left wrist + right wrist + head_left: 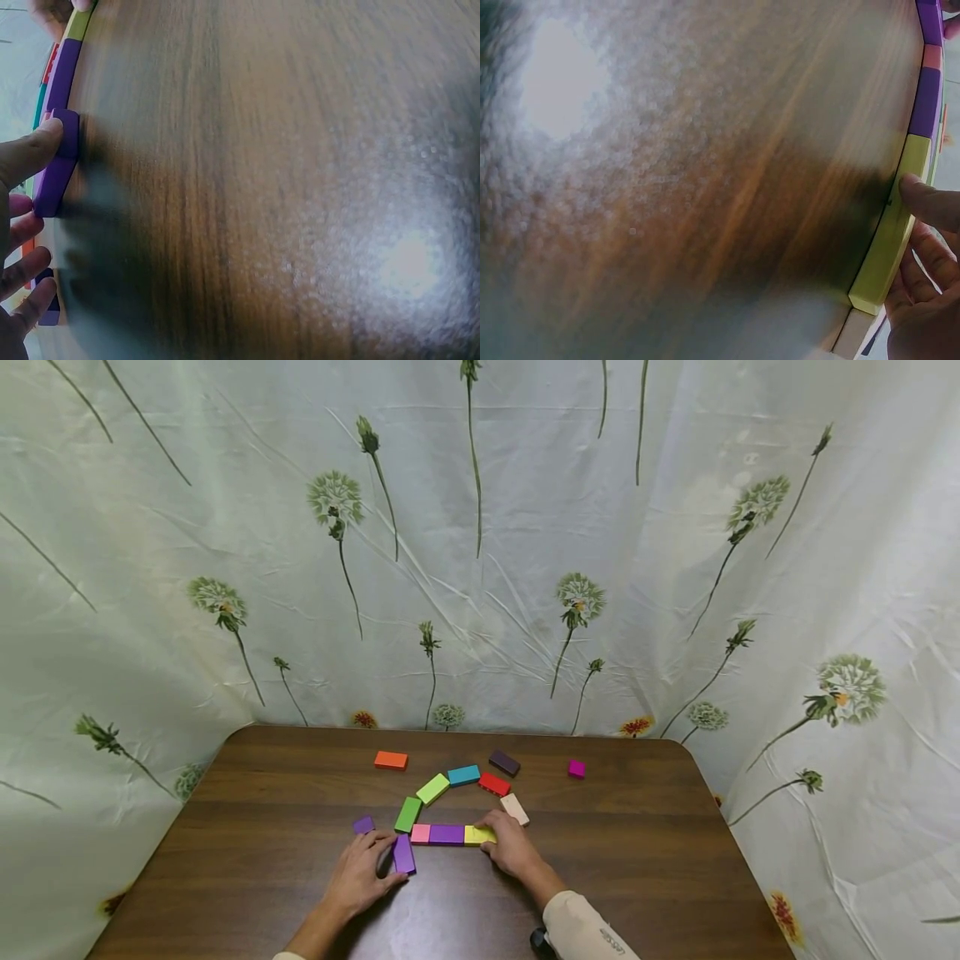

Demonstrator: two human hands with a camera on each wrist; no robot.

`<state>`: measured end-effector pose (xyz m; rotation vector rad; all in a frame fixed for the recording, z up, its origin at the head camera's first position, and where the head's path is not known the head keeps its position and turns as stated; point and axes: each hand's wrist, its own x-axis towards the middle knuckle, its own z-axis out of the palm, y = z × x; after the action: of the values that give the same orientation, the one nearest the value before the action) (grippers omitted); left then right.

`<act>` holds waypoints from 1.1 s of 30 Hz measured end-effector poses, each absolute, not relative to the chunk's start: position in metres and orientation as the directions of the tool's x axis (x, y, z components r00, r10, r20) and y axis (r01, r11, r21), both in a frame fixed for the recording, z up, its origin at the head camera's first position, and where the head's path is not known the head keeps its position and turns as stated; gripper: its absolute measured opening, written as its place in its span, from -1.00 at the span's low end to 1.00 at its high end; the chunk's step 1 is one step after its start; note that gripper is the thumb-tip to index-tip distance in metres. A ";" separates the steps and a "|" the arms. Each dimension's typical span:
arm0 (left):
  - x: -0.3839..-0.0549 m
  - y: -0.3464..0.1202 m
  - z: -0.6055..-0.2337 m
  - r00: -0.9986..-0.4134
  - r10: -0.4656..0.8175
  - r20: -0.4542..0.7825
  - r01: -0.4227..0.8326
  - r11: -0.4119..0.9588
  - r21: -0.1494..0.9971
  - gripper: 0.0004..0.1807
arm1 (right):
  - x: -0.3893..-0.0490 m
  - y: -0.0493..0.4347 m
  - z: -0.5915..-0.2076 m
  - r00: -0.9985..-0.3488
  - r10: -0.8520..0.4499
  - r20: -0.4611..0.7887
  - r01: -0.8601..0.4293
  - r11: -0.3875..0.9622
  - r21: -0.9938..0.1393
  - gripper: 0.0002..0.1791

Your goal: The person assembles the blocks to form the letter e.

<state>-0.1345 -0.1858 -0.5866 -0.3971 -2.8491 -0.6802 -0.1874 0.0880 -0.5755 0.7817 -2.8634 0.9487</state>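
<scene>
My left hand [358, 875] pinches a purple block [404, 855] that lies slightly slanted on the table; its thumb [49, 132] presses one end. On the right, my right hand [513, 845] grips a yellow block [889, 232] between thumb and fingers. Between the hands, a pink block [421, 834] and another purple block [447, 835] form a straight row with the yellow one. Behind this row, a green block [408, 815], a lime block [432, 789], a blue block [464, 776], a red block [494, 784] and a cream block [514, 809] curve in an arch.
A small purple block [363, 824] lies just beyond the left fingers. Farther back are an orange block [391, 761], a dark block [504, 764] and a magenta block [577, 769]. The brown wooden table [637, 860] ends at a flowered curtain [495, 610].
</scene>
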 end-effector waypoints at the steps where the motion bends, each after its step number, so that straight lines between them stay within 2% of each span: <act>1: -0.135 -0.186 -0.586 -0.949 0.213 0.234 0.296 0.860 0.415 -0.37 | -0.187 0.088 -0.575 -0.873 -0.454 0.178 -0.471 0.688 -0.552 -0.73; 28: -0.135 -0.186 -0.587 -0.960 0.202 0.195 0.268 0.865 0.423 -0.36 | -0.187 0.088 -0.576 -0.874 -0.458 0.163 -0.464 0.682 -0.566 -0.73; 33: -0.137 -0.189 -0.586 -0.942 0.201 0.268 0.305 0.847 0.435 -0.36 | -0.187 0.089 -0.577 -0.874 -0.460 0.156 -0.463 0.691 -0.555 -0.73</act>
<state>-0.1369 -0.1886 -0.5858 -0.3903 -2.8127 -0.7143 -0.1871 0.0887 -0.5765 0.7873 -2.8842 0.9480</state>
